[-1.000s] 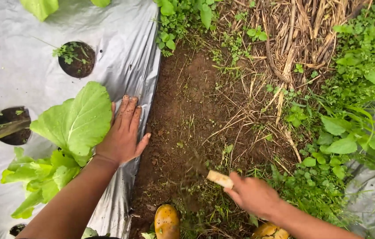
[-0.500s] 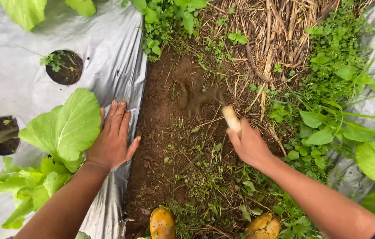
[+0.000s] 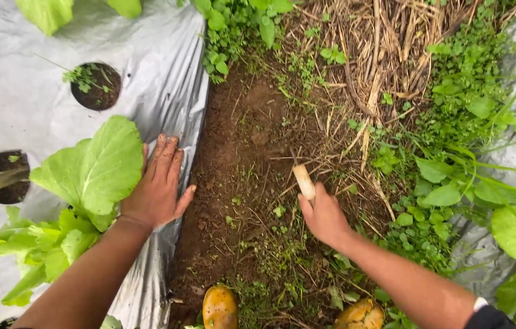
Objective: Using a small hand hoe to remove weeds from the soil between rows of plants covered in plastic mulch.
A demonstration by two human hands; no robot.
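While the left hand [image 3: 159, 187] is pressed flat, fingers spread, on the silver mulch sheet [image 3: 20, 116] left of centre, a pale tool handle [image 3: 303, 181] is gripped at centre by the closed right hand [image 3: 325, 216]; a careless stroke could tear the sheet or nick the leafy plant [image 3: 96, 167].

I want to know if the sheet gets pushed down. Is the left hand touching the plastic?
Touching. The head view shows the left hand lying flat, palm down, on the plastic.

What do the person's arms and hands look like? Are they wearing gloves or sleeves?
No gloves: both the left hand and the right hand are bare, with soil smudged on the fingers. The left forearm is uncovered. On the right arm, a dark sleeve with a thin white edge begins near the elbow.
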